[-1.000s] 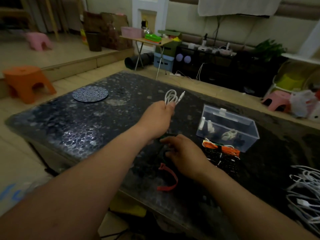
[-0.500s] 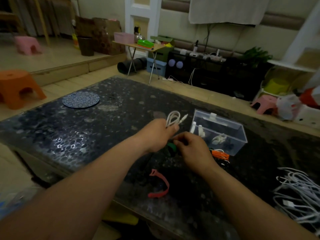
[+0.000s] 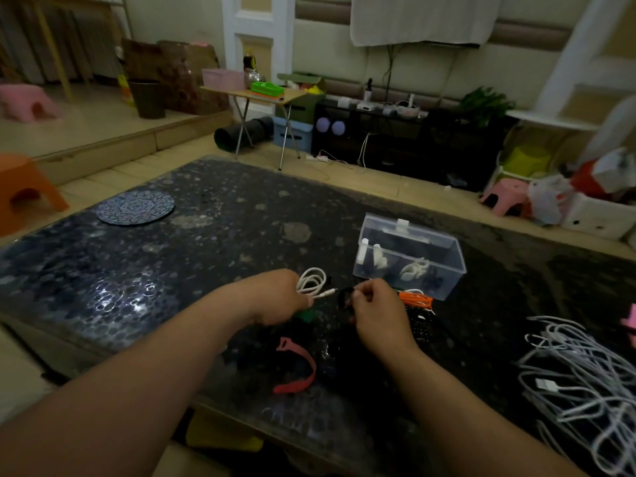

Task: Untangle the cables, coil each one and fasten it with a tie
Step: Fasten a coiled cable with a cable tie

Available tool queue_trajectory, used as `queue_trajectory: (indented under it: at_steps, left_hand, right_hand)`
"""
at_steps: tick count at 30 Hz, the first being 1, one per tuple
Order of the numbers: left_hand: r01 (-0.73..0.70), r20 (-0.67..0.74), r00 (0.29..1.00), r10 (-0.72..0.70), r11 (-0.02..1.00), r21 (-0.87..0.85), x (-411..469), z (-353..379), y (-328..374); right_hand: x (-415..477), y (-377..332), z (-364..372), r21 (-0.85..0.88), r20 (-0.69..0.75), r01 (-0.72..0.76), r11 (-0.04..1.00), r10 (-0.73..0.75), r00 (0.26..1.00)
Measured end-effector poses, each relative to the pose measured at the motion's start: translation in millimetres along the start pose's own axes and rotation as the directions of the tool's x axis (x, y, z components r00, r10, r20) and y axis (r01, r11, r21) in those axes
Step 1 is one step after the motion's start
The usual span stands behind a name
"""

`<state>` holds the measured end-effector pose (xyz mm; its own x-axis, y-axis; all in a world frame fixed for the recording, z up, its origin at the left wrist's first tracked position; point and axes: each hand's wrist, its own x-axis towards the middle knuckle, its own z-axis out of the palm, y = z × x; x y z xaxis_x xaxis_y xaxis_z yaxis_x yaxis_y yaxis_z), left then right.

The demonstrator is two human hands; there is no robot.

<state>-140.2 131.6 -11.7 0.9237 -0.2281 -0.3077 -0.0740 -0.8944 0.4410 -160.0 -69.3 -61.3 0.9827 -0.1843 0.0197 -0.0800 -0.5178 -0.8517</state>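
My left hand point(image 3: 279, 297) grips a small coiled white cable point(image 3: 311, 282) just above the dark table, its plug end pointing right. Close beside it, my right hand point(image 3: 377, 309) pinches a black tie point(image 3: 345, 299) that curls into a loop between the two hands. A green tie point(image 3: 307, 315) shows under my left hand. A red tie point(image 3: 296, 364) lies curved on the table in front of my hands. A tangled heap of white cables point(image 3: 581, 383) lies at the right edge.
A clear plastic box point(image 3: 411, 256) with small white parts stands behind my right hand, with an orange coiled cable point(image 3: 417, 299) in front of it. A round patterned mat point(image 3: 135, 207) lies at the table's far left. Stools and clutter stand on the floor beyond.
My left hand has drawn the coiled white cable back toward me. My right hand has lifted a black tie from the table and brought it up beside the coil.
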Motion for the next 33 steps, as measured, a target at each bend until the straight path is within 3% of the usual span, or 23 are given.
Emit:
queue_trajectory:
  at_steps: [3, 5, 6, 9, 14, 18, 21, 23, 26, 28, 33]
  left_hand:
    - [-0.022, -0.017, 1.000, 0.021, 1.000, -0.017, 1, -3, 2]
    - [-0.042, -0.076, 0.997, 0.031, 0.987, -0.153, 2, -6, 7]
    - [-0.055, -0.095, 0.995, 0.029, 0.957, -0.286, 2, -6, 11]
    - [-0.080, -0.054, 0.997, 0.059, 0.738, -0.670, -2, 5, 29]
    - [-0.130, -0.008, 0.979, 0.205, 0.589, -0.798, -11, 15, 59]
    - [-0.174, 0.037, 0.947, 0.319, 0.607, -0.775, -14, 10, 76]
    - [-0.260, 0.073, 0.918, 0.389, 0.731, -0.631, -16, 11, 87]
    - [-0.346, 0.079, 0.903, 0.423, 0.823, -0.451, -12, 15, 95]
    - [-0.423, 0.067, 0.888, 0.455, 0.865, -0.268, -5, 26, 110]
    - [-0.436, 0.058, 0.884, 0.464, 0.862, -0.258, 0, 34, 120]
    - [-0.539, 0.041, 0.807, 0.589, 0.765, -0.353, 3, 44, 146]
  right_hand:
    - [-3, -2, -5, 0.036, 0.023, 0.008, 0.999, -0.009, 1.000]
    - [-5, -5, -9, 0.066, 0.028, 0.025, 0.998, -0.026, 0.999]
    - [-7, -7, -11, 0.078, 0.025, 0.039, 0.996, -0.041, 0.999]
    - [-13, -17, -20, 0.110, -0.017, 0.099, 0.989, -0.097, 0.995]
    - [-28, -28, -54, 0.273, -0.029, 0.093, 0.958, -0.089, 0.996]
    - [-33, -21, -89, 0.486, 0.278, -0.160, 0.859, 0.022, 0.960]
    - [-35, -18, -128, 0.384, 0.564, -0.314, 0.868, 0.048, 0.824]
    - [-33, -9, -148, 0.166, 0.619, -0.176, 0.970, 0.037, 0.784]
    - [-30, 10, -160, -0.047, 0.522, 0.042, 0.998, -0.012, 0.853]
    - [-31, 17, -164, -0.055, 0.486, 0.061, 0.997, -0.027, 0.874]
    - [-37, 18, -173, 0.084, 0.533, 0.135, 0.987, -0.159, 0.831]
